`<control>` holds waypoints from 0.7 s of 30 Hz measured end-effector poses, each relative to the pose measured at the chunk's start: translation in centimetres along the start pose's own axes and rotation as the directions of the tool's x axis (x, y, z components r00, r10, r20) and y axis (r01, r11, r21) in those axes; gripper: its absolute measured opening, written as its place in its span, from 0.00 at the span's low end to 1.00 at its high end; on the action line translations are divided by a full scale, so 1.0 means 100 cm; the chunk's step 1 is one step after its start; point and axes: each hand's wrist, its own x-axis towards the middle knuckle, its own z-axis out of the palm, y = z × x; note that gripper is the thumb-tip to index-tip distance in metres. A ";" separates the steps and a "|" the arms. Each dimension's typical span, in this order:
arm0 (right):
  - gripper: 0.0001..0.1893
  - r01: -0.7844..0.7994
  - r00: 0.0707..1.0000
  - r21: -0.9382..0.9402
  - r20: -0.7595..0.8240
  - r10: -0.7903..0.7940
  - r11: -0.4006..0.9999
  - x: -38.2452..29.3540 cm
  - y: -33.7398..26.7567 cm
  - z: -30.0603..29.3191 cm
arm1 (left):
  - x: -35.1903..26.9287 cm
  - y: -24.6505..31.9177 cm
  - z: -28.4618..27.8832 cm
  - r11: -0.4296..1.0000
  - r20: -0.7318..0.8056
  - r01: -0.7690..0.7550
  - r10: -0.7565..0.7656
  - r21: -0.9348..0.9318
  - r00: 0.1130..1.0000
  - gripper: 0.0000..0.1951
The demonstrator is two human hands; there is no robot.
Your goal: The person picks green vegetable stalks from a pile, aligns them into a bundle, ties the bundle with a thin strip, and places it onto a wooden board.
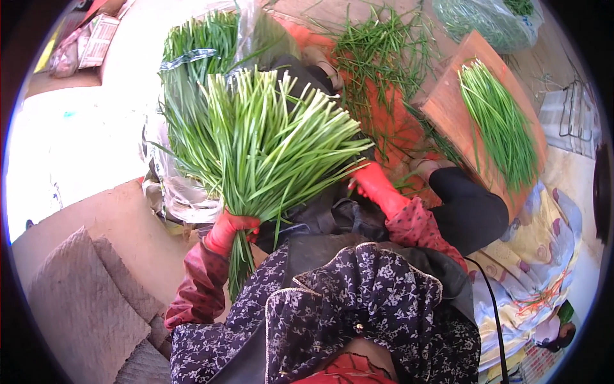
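A large fanned bunch of garlic chives [268, 144] is gripped near its leafy end by my left hand [232, 230], in a red rubber glove. Its pale cut ends spread upward and away from me, and leaf tips hang below my fist. At the bunch's right edge is my right hand [376, 185], also red-gloved, with its fingers curled. Whether those fingers pinch a stalk is unclear. Behind the bunch, more chives [196, 91] stand in a clear plastic bag [184, 192], partly hidden by it.
Loose chive blades [383, 53] lie scattered over an orange-red sheet [398, 125]. To the right, a wooden board [443, 110] bears a neat chive bundle [501, 125]. Red ties [544, 295] rest on patterned cloth [508, 254]. A filled plastic bag [484, 24] sits at upper right; grey quilted mats [86, 307], lower left.
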 end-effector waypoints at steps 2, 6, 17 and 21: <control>0.15 0.049 0.970 0.124 -0.242 -0.018 0.991 0.025 0.016 -0.033 | -0.007 0.014 0.015 0.998 -0.034 -0.036 0.037 0.049 0.999 0.10; 0.15 0.266 0.884 0.162 -0.433 -0.174 0.950 0.003 -0.059 -0.099 | -0.016 0.023 0.012 0.991 -0.016 -0.053 0.056 0.123 0.998 0.13; 0.14 0.559 0.788 -0.128 0.389 -0.477 0.820 0.029 -0.167 -0.028 | -0.024 0.047 0.007 0.947 0.069 -0.123 0.107 0.295 0.992 0.13; 0.15 0.413 0.901 0.297 0.001 -0.433 0.861 0.008 -0.128 -0.088 | -0.011 0.058 -0.005 0.892 0.133 -0.118 0.065 0.437 0.989 0.13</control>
